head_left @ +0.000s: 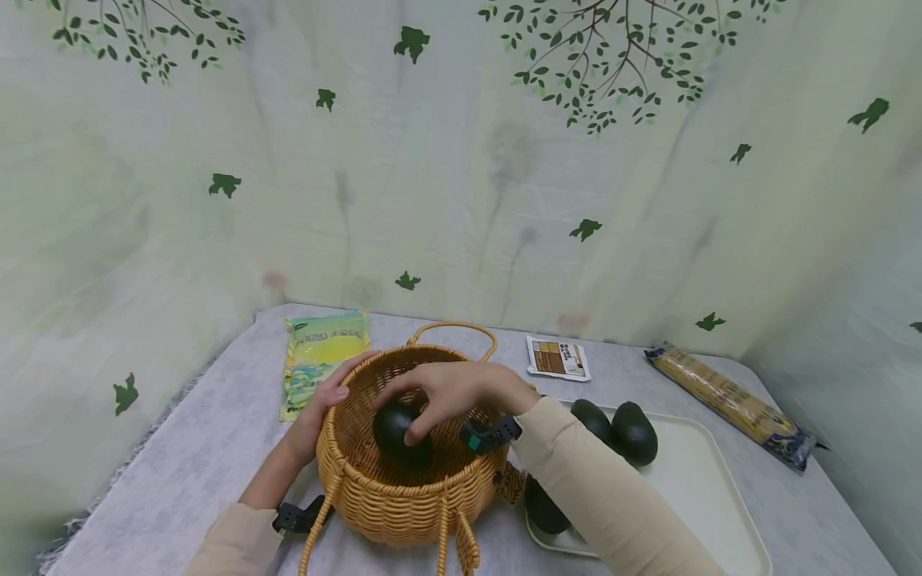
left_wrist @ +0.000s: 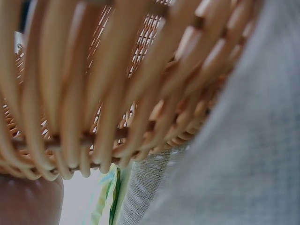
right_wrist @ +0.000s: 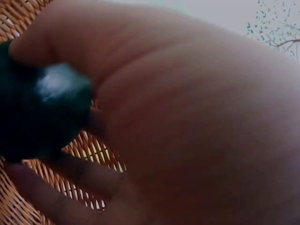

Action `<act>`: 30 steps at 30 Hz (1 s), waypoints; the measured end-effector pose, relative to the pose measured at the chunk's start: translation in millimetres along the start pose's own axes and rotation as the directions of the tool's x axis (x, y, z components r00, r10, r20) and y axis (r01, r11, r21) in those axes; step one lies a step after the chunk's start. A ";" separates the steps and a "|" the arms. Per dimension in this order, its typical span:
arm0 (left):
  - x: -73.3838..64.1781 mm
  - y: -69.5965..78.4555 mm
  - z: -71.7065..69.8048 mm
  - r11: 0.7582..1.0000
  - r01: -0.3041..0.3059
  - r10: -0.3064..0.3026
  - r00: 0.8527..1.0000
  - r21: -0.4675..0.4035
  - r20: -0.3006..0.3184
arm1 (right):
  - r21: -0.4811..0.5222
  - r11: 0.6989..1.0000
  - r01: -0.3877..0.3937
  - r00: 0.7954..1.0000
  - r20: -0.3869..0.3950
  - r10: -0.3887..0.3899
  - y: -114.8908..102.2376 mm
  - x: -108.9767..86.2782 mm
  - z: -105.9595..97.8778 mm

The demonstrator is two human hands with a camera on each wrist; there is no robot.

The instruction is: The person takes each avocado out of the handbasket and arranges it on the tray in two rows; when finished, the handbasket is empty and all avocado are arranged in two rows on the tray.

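Observation:
A round wicker basket (head_left: 403, 512) stands upright with its handles hanging and looped around it. My left hand (head_left: 322, 404) holds its left side, the thumb at the rim and the fingers along the outside; the weave (left_wrist: 108, 93) fills most of the left wrist view. Down inside the basket my right hand (head_left: 450, 392) grips a dark green avocado (head_left: 396, 432), thumb on the near side and fingers around the far side. In the right wrist view the avocado (right_wrist: 42, 108) shines between thumb and spread fingers, woven wall behind it.
Right of the basket, a cream tray (head_left: 691, 472) bears dark avocados (head_left: 634, 434), partly hidden by my right sleeve. A green-yellow packet (head_left: 324, 344) lies behind left. A small white-brown packet (head_left: 558, 358) and a long pack of noodles (head_left: 735, 404) lie toward the back.

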State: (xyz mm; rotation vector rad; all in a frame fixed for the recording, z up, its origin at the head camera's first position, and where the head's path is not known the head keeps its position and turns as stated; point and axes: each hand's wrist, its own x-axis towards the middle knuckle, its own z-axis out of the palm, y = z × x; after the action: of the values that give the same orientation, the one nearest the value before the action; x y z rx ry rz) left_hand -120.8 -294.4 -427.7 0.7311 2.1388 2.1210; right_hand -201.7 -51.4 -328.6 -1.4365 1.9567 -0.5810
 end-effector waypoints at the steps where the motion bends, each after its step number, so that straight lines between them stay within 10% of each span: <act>1: 0.0 0.5 -0.2 1.000 0.004 -0.004 1.000 0.002 -0.001 | -0.006 1.000 0.005 1.000 -0.005 -0.005 -1.0 -1.1 -0.8; 30: 1.1 2.6 0.6 1.000 -0.010 0.010 1.000 0.006 0.010 | 0.079 0.996 0.044 0.985 -0.168 -0.030 -17.5 -48.2 -9.1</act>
State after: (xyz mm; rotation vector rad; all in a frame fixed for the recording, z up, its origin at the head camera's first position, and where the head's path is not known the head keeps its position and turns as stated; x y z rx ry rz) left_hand -120.8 -293.6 -424.9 0.7530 2.1429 2.1123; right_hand -186.6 -11.1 -299.3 -1.4150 2.0126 -0.8125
